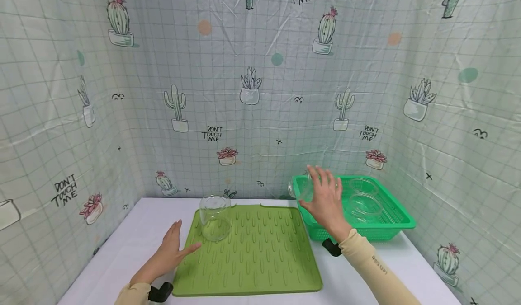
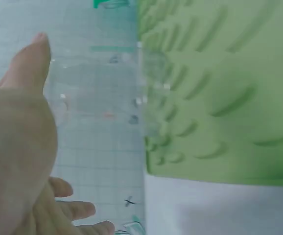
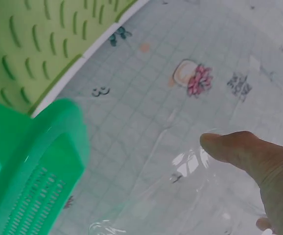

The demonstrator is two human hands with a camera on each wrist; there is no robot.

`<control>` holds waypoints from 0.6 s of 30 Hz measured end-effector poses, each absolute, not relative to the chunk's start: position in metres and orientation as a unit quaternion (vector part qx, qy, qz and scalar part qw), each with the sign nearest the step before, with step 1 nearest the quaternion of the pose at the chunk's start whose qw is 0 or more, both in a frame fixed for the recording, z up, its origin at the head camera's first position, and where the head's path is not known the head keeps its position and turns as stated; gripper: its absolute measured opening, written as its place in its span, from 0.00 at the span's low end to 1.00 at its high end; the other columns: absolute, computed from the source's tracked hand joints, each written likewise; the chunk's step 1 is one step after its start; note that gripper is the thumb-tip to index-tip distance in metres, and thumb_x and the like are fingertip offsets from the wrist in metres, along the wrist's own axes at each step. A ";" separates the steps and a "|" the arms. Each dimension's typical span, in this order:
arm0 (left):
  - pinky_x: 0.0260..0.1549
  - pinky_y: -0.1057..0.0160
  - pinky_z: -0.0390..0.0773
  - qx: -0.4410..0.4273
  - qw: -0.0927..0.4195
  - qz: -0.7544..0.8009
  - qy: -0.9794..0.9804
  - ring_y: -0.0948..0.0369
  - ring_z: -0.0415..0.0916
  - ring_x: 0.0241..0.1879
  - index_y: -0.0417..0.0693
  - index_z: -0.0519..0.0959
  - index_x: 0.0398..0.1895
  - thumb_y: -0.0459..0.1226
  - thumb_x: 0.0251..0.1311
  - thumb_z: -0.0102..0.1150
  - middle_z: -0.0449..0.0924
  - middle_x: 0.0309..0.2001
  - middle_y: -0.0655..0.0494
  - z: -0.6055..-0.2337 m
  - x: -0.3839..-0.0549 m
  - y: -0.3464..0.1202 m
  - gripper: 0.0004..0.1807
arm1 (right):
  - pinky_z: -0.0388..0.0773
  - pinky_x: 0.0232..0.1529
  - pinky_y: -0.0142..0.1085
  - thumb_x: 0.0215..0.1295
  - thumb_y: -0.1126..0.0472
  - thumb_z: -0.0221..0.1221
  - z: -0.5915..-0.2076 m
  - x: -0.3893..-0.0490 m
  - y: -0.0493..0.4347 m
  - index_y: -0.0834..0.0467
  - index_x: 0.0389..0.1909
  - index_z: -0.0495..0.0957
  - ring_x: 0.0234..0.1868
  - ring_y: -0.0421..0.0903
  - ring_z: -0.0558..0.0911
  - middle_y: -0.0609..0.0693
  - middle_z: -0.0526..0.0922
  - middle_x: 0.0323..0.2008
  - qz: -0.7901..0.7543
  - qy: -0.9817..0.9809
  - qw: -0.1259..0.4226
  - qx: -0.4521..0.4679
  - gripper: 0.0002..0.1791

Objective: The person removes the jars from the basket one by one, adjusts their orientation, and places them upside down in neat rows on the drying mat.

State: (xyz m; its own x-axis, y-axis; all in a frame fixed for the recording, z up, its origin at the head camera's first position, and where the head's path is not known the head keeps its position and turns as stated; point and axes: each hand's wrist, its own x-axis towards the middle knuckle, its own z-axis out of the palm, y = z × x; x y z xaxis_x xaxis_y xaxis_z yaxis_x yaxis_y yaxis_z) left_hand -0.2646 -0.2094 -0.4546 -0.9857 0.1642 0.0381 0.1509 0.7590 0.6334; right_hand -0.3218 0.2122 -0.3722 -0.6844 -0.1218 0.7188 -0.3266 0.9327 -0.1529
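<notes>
My right hand (image 1: 325, 196) grips a clear glass container (image 1: 298, 188) by its side, tilted over the left back edge of the green basket (image 1: 400, 221). In the right wrist view the thumb lies along the see-through glass, whose outline is faint. A second clear glass container (image 1: 215, 219) stands on the left back part of the green ridged mat (image 1: 264, 251). My left hand (image 1: 168, 251) is beside the mat's left edge, thumb spread from straight fingers, holding nothing. In the left wrist view that hand (image 2: 19, 142) is close to the standing glass (image 2: 97, 93).
More clear round glassware (image 1: 366, 205) lies in the basket at the right. The mat and basket rest on a white tabletop (image 1: 110, 260). A grid-patterned sheet (image 1: 260, 124) with cactus drawings rises behind and on both sides of the table.
</notes>
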 end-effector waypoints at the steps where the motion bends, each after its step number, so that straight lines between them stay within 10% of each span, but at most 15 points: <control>1: 0.65 0.29 0.49 0.081 0.008 0.343 0.936 0.29 0.34 0.71 0.25 0.35 0.73 0.59 0.62 0.55 0.34 0.72 0.22 -0.451 -0.266 -0.209 0.59 | 0.53 0.65 0.69 0.35 0.52 0.80 -0.372 -0.320 0.210 0.50 0.72 0.57 0.67 0.66 0.62 0.60 0.65 0.67 0.127 -0.907 0.382 0.127 0.61; 18: 0.69 0.33 0.44 0.085 -0.026 0.373 0.924 0.34 0.32 0.74 0.32 0.33 0.75 0.60 0.67 0.47 0.33 0.74 0.28 -0.427 -0.279 -0.197 0.54 | 0.52 0.65 0.70 0.29 0.58 0.82 -0.386 -0.296 0.177 0.49 0.71 0.60 0.68 0.68 0.62 0.62 0.67 0.66 0.080 -0.897 0.413 0.132 0.62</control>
